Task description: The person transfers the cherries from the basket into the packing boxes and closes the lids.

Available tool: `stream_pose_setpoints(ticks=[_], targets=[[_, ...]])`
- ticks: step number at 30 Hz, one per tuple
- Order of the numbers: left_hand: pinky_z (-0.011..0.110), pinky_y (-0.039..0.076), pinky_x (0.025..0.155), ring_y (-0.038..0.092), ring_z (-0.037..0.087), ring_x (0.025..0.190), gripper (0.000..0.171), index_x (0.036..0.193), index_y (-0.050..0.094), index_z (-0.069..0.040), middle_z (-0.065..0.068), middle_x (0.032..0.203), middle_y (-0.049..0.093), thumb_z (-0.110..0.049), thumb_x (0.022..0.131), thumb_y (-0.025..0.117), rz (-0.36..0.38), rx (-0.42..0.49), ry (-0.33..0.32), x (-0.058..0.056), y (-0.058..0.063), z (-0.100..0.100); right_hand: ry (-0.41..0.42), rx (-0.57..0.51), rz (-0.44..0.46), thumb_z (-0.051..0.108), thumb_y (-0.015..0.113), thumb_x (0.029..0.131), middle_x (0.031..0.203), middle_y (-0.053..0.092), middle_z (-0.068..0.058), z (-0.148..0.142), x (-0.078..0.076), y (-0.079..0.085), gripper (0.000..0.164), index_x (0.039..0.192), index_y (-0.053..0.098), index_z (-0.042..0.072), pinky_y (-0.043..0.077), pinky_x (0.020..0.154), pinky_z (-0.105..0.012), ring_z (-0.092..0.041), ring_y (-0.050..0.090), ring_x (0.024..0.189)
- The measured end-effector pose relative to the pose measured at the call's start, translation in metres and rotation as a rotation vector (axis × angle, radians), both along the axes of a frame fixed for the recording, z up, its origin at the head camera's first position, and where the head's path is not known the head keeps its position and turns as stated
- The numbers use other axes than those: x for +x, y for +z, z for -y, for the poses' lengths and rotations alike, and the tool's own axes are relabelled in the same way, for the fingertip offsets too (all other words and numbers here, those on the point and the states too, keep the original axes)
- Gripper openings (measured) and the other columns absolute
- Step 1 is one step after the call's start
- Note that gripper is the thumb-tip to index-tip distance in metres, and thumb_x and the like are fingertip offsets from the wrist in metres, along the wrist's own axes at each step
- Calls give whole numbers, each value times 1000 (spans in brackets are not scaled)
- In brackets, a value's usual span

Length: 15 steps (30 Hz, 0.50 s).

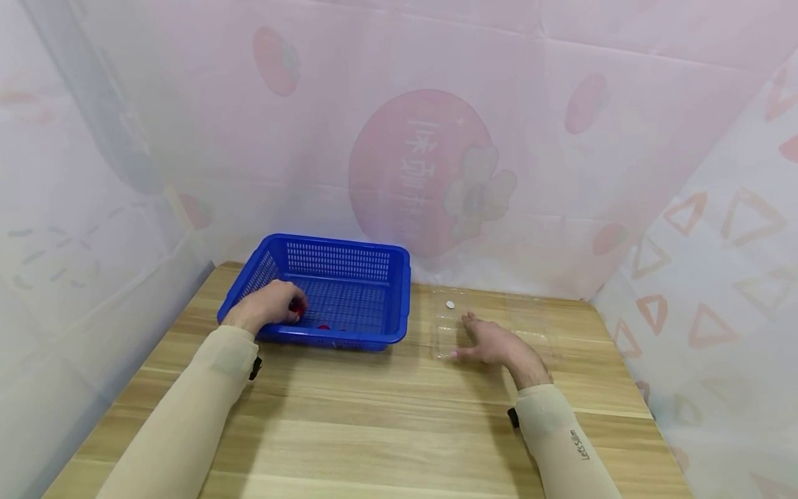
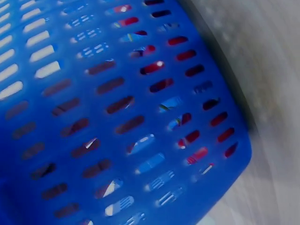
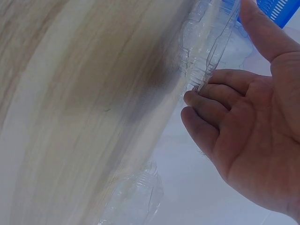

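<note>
My left hand (image 1: 272,303) reaches over the near left rim of a blue plastic basket (image 1: 404,294). Its fingers hold a small red round thing (image 1: 298,310), mostly covered by them. Another red round thing (image 1: 324,327) lies by the basket's near wall. In the left wrist view, red shows through the slots of the basket wall (image 2: 154,117); the hand itself is hidden there. My right hand (image 1: 494,343) holds the edge of an open clear plastic box (image 1: 444,333), with thumb and fingers on different sides of it. A white oval spot (image 1: 450,305) shows in the box's far part.
The box's clear other half (image 1: 530,319) lies to the right, partly behind my right hand. Both stand on a wood-grain table (image 1: 349,416). A printed cloth backdrop (image 1: 548,173) rises behind the table's far edge and at both sides.
</note>
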<state>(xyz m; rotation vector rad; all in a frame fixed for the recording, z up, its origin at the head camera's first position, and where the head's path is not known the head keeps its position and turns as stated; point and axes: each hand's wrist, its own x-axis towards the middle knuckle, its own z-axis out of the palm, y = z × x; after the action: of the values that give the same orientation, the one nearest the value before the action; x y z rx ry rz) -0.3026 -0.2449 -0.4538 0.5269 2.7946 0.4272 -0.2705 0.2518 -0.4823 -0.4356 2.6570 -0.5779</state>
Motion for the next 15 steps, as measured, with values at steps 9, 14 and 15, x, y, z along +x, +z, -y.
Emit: stream_pose_setpoints(ticks=[9,14,15], targets=[[57,71,100,81,36,112,21,129,85,0,20,123,86,-6,108,83,-134,73,-13,6,1,-14,0,-3,8,42,83,111,191,22,-34,0,0,0,100,179,32,-9,27,147,-69,-55,29,178],[56,71,100,81,36,112,21,130,84,1,21,124,85,-4,109,82,-155,115,5,9,3,-26,0,-5,5,43,84,110,190,23,-34,0,-1,0,101,179,32,-10,27,147,-69,-55,29,178],[57,71,101,81,37,114,22,131,83,1,21,125,84,-4,109,81,-158,120,10,10,4,-29,0,-3,4,43,84,110,190,23,-35,0,-1,0,101,179,32,-10,27,147,-69,-55,29,178]])
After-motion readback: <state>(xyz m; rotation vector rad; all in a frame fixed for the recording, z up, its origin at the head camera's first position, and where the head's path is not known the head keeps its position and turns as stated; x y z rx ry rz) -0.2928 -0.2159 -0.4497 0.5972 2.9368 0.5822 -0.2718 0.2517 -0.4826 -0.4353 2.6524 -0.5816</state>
